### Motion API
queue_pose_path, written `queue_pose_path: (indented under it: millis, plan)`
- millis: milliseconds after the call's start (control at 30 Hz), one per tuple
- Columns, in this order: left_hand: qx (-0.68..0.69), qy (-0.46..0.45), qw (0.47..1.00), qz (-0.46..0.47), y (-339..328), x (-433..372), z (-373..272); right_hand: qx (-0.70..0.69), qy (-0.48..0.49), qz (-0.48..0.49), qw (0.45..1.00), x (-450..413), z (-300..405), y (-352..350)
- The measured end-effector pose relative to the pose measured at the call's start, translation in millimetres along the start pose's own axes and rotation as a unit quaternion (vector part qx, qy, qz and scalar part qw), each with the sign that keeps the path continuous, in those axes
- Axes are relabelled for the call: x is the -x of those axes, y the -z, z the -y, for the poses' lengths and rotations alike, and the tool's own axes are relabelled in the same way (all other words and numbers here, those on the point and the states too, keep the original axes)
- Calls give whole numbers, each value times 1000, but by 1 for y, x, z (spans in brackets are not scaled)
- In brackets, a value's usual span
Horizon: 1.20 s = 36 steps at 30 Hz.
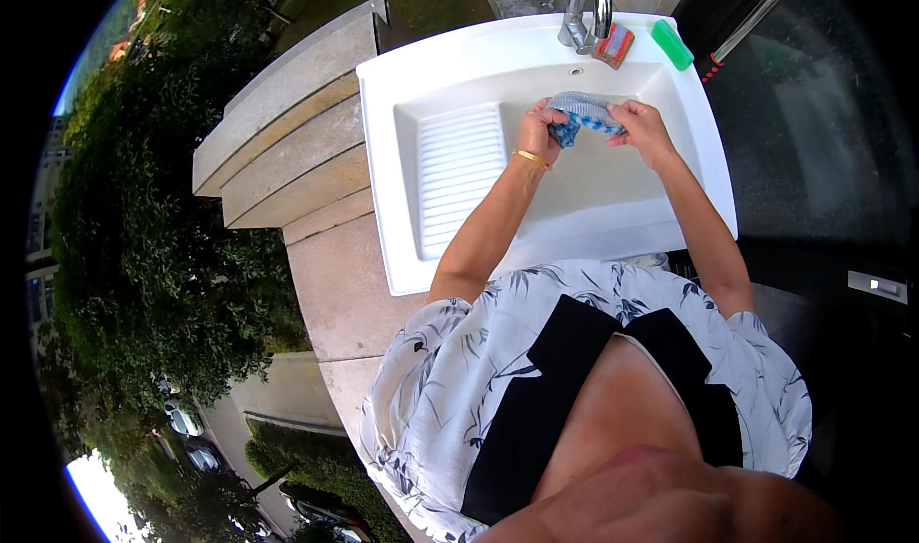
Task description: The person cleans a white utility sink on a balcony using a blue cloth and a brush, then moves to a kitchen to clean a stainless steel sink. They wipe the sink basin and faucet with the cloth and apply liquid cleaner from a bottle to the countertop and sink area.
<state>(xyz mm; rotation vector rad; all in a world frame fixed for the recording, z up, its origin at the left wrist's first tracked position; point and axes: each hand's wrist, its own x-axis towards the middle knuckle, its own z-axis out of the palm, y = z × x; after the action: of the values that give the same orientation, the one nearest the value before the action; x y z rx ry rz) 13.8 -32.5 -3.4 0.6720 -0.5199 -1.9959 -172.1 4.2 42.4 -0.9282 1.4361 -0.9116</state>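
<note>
Between my two hands a small knitted cloth item (585, 107) is stretched over the basin. One part of it is grey knit, the other a blue and white pattern. My left hand (540, 128) grips its left end, a gold bracelet (532, 159) around the wrist. At the opposite end, my right hand (639, 128) pinches the fabric between thumb and fingers. Below is a white laundry sink (546, 256); the ridged washboard (459, 177) forms its left side, and the deeper basin lies under the cloth.
A chrome faucet (585, 11) rises from the sink's back rim. Beside it lie a red and brown sponge or brush-like block (614, 46) and a green bar (672, 45), perhaps soap. Concrete ledges (301, 119) adjoin the left side. Dark glass (811, 133) and a red-ended metal pole (750, 26) stand right.
</note>
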Motion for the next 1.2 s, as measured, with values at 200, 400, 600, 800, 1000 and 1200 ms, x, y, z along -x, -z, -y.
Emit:
queue_pose_path:
  millis: [200, 400, 600, 800, 1000, 1200]
  plan:
    - [240, 69, 968, -19, 1, -1, 9, -248, -50, 86, 964, 1, -51, -42]
    - [-149, -73, 981, -105, -4, -15, 30, -354, -72, 169, 917, -6, -54, -74]
    - [-400, 6, 915, -50, 6, -1, 30, -376, -125, 213, 893, -10, -69, -60]
    - [-527, 60, 835, 146, -9, 7, -36, -308, -147, 245, 907, 0, -56, -40]
    - [-246, 90, 934, 242, -35, 7, -28, -370, -199, 376, 826, -3, -49, -40]
    - [-269, 83, 943, 176, -42, -6, -5, -341, -218, 366, 838, -6, -58, -31]
